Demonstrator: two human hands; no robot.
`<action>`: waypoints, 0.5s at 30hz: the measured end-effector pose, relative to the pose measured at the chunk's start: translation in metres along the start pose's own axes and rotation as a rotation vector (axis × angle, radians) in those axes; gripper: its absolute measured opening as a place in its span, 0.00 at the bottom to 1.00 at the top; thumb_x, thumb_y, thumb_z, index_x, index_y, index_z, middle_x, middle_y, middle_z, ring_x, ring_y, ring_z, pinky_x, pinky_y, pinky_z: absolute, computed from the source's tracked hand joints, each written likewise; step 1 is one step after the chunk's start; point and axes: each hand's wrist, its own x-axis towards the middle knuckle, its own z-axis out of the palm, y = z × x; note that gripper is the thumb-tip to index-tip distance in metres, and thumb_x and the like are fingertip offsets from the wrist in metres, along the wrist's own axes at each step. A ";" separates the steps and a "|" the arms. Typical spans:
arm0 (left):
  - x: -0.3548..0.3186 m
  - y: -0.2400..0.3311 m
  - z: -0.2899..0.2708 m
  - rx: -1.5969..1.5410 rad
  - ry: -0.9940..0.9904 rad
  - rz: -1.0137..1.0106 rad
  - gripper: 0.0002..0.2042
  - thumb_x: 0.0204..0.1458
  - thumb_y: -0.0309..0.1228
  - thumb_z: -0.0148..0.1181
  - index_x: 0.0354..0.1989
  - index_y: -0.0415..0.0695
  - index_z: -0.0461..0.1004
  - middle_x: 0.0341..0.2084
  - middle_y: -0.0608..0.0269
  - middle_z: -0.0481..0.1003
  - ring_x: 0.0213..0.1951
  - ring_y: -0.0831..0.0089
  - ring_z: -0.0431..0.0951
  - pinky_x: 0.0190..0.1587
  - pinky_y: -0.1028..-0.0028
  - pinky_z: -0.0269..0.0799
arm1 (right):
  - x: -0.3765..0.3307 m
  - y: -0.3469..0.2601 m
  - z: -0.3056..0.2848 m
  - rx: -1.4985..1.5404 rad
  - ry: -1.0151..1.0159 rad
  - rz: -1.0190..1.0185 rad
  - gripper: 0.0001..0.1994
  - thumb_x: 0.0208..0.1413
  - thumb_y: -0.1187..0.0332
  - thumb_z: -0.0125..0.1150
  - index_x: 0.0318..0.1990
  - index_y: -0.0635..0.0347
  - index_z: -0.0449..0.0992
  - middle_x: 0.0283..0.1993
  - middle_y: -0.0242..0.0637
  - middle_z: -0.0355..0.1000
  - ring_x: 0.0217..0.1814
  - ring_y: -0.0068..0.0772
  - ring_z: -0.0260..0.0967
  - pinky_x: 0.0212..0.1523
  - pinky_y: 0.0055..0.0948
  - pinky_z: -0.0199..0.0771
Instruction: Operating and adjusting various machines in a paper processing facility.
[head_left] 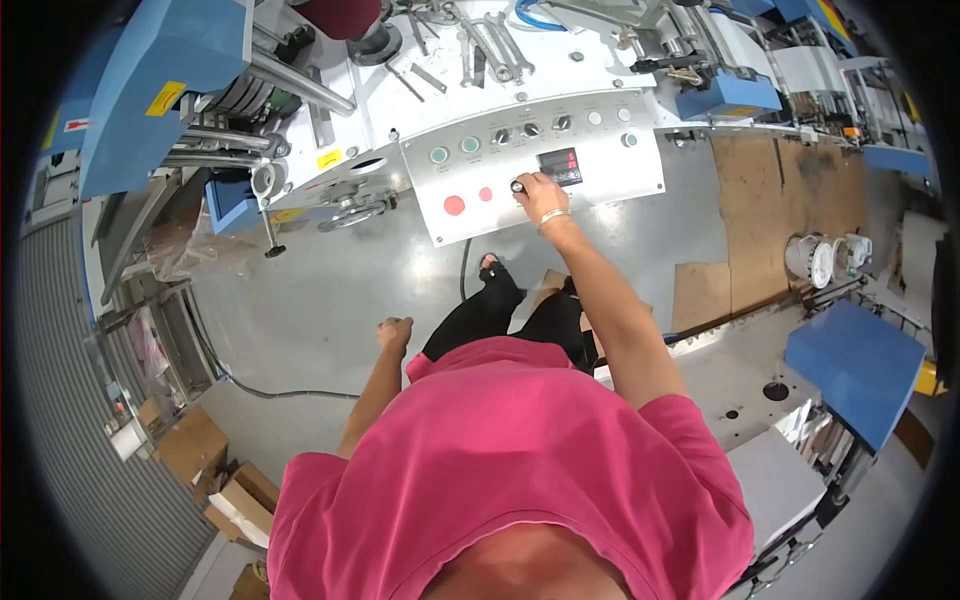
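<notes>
My right hand [542,197] reaches out to a silver control panel [610,185] on the front of a machine. Its fingers are closed round a small dark knob [517,186], just left of a black digital display [560,167] with red digits. Two red buttons [455,205] sit to the left of the knob, and green buttons [470,145] and black selector switches [532,130] line the panel's upper part. My left hand [395,331] hangs low by my side, away from the panel, its fingers curled with nothing seen in them.
Wrenches [490,50] and other tools lie on the white machine top behind the panel. A handwheel [355,207] juts out left of the panel. Cardboard boxes [235,490] stand at lower left. A black cable [290,393] crosses the grey floor. Behind me at right is another blue machine [855,370].
</notes>
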 end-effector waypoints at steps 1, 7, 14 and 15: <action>-0.003 0.005 -0.001 -0.001 0.006 0.015 0.21 0.35 0.42 0.48 0.35 0.40 0.71 0.40 0.50 0.68 0.51 0.59 0.57 0.52 0.69 0.53 | -0.001 0.001 0.003 0.012 0.007 0.013 0.11 0.37 0.68 0.58 0.32 0.54 0.69 0.32 0.36 0.66 0.38 0.40 0.64 0.35 0.35 0.67; -0.007 0.012 0.000 -0.022 -0.027 0.038 0.21 0.36 0.42 0.48 0.35 0.40 0.71 0.41 0.50 0.67 0.51 0.59 0.56 0.52 0.69 0.52 | -0.008 -0.004 0.005 0.030 0.058 0.054 0.12 0.38 0.68 0.58 0.34 0.54 0.69 0.33 0.38 0.67 0.37 0.41 0.64 0.35 0.35 0.66; 0.013 -0.007 0.009 0.032 -0.014 0.065 0.20 0.35 0.41 0.48 0.32 0.39 0.72 0.40 0.49 0.68 0.51 0.58 0.57 0.52 0.68 0.52 | -0.008 -0.002 0.012 0.078 0.127 -0.021 0.11 0.40 0.68 0.56 0.34 0.55 0.69 0.32 0.39 0.67 0.35 0.41 0.64 0.34 0.33 0.66; 0.014 -0.006 0.008 -0.009 -0.014 0.046 0.20 0.35 0.41 0.48 0.32 0.39 0.73 0.39 0.49 0.68 0.51 0.58 0.56 0.52 0.68 0.53 | -0.008 -0.002 0.012 0.077 0.128 -0.019 0.11 0.40 0.68 0.56 0.34 0.55 0.69 0.32 0.39 0.67 0.35 0.41 0.64 0.34 0.33 0.66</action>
